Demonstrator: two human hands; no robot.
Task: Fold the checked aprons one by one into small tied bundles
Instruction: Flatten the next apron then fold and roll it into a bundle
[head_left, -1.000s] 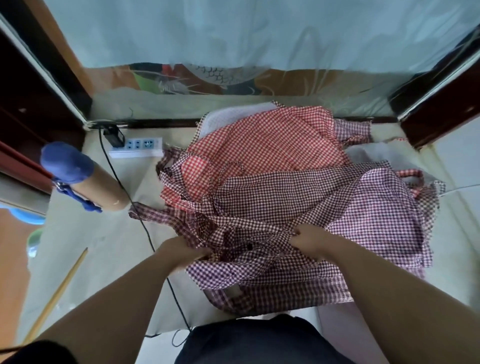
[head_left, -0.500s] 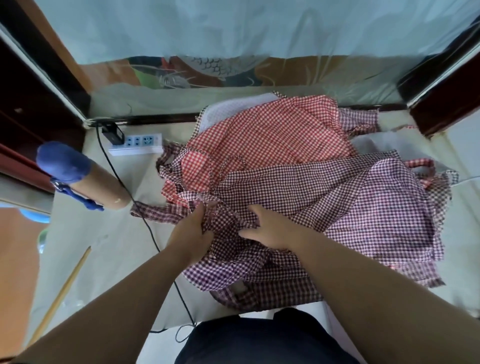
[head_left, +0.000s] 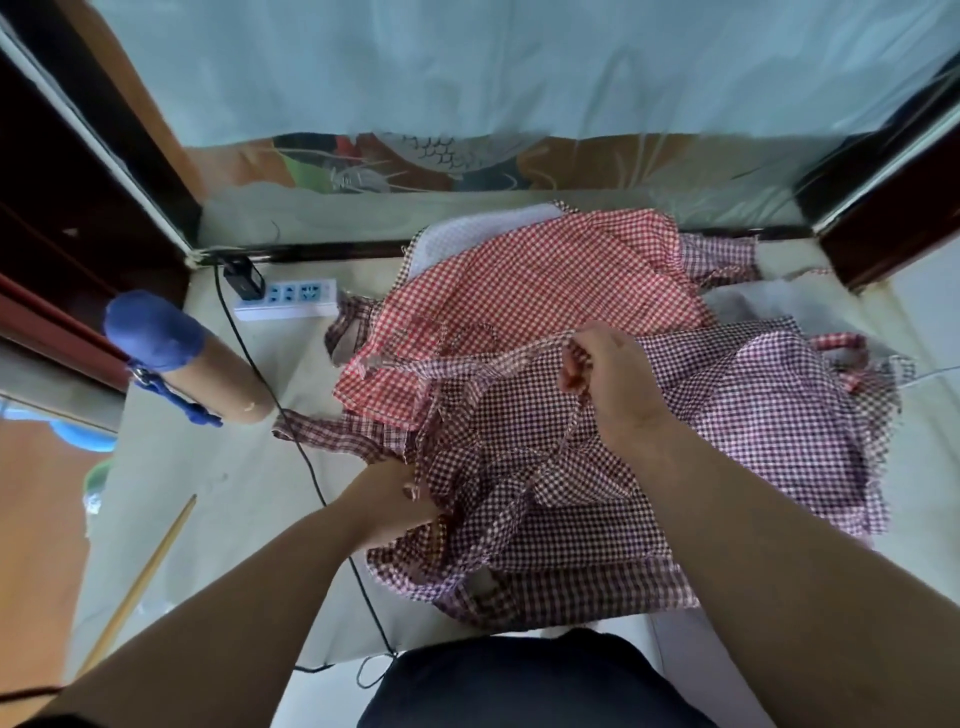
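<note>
A dark maroon checked apron (head_left: 524, 457) lies crumpled on top of the pile in front of me. My right hand (head_left: 608, 374) is raised above it and pinches a narrow checked strap that runs off to the left. My left hand (head_left: 395, 499) grips the bunched near-left edge of the same apron. Behind it lies a red checked apron (head_left: 545, 280), spread flat. A lighter purple checked apron (head_left: 789, 415) lies at the right, partly under the maroon one.
A white power strip (head_left: 291, 299) with a black plug sits at the back left; its black cable (head_left: 306, 457) runs toward me past my left hand. A cardboard roll with a blue cloth end (head_left: 176, 358) lies left. A wooden stick (head_left: 140, 587) lies near left.
My right hand has risen and moved right and away, drawing a strap up from the maroon apron. My left hand has slid back toward me, still holding the bunched edge.
</note>
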